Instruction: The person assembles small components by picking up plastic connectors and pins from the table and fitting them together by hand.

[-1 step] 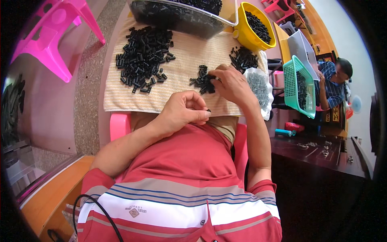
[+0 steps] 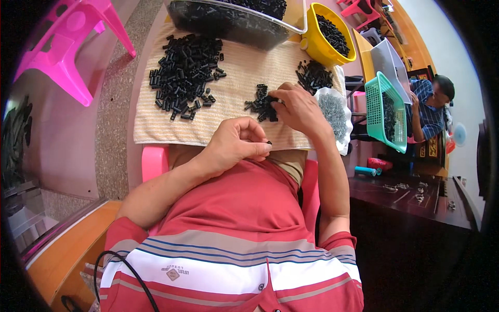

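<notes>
My left hand (image 2: 236, 143) is closed in a pinch near the table's front edge. A small black part (image 2: 268, 142) just peeks out between its thumb and index finger; most of it is hidden. Over the small middle pile of black plastic parts (image 2: 255, 104), my right hand (image 2: 300, 108) reaches in with thumb and fingers curled together at the pieces. What sits between those fingertips cannot be made out. A larger heap of short black tubular parts (image 2: 187, 73) lies to the left on the striped towel (image 2: 234, 62).
A clear bin (image 2: 234, 32) of black parts stands at the back, beside a yellow basket (image 2: 312, 44). Slim black pieces (image 2: 314, 75) and a white dish (image 2: 346, 134) of small clear-grey pieces lie right. Beyond, a person (image 2: 429, 104) sits by a green basket (image 2: 377, 130). A pink stool (image 2: 57, 57) stands left.
</notes>
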Available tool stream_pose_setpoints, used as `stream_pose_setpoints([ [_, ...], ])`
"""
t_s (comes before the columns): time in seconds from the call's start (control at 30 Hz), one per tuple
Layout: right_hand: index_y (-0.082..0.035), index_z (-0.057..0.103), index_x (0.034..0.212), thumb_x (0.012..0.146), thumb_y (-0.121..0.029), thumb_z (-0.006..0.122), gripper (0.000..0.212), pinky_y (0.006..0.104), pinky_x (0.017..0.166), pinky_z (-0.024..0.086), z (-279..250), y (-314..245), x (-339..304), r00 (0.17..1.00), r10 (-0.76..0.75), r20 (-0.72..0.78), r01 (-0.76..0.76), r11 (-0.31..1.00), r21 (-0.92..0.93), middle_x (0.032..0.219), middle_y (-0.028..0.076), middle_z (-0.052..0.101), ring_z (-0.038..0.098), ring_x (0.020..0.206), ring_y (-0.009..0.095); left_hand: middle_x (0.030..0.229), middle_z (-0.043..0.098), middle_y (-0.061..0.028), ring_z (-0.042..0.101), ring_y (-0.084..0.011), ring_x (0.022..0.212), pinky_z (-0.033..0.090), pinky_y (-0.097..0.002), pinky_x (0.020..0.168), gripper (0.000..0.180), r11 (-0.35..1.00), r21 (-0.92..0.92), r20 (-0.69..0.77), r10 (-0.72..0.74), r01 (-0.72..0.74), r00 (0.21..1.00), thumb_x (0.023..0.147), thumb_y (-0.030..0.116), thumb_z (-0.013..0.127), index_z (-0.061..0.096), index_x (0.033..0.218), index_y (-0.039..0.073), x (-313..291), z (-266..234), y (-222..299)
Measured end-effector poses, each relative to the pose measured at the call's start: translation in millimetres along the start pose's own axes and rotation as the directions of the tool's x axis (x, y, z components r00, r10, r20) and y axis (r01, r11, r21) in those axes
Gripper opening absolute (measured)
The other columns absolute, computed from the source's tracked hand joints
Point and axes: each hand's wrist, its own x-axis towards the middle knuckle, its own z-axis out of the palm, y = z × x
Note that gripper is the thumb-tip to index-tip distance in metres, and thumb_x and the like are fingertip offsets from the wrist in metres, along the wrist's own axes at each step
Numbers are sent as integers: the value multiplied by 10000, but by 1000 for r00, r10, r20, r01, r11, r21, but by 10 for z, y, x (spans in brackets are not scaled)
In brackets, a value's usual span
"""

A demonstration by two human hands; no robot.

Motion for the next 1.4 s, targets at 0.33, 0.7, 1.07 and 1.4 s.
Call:
stream_pose_setpoints([
  [0.33,-58,713,997,833,-163,670,199,430,862,496,13,22,58,995,69,65,-73,996,55,1032,122,660,610,978,348,875,671,-57,677,-133,766,581,-261,702,170,1000,-11,10,7,-6,1000,851,0,741,601,946,19,0,-16,-6],
  [0.7,-36,690,1042,834,-122,673,225,413,884,479,18,-156,36,990,-73,-122,91,984,150,1023,129,660,603,998,337,876,671,-57,678,-132,758,581,-259,697,181,1000,-20,-8,-2,2,1000,846,1,744,596,948,24,5,-18,-28],
  [1.07,-17,687,939,854,-106,650,129,414,833,487,82,-32,36,995,-27,-98,35,997,71,912,128,669,620,925,334,841,674,-61,672,-126,727,593,-262,667,191,999,-44,-27,22,-23,999,838,25,767,606,939,6,6,-11,-37],
  [1.4,-22,704,984,842,-137,669,186,417,868,479,54,-76,68,998,-55,-44,57,998,28,988,113,668,600,985,324,834,684,-65,671,-121,718,587,-257,662,174,999,-38,-30,6,-7,1000,845,20,760,607,926,11,6,-2,-37],
])
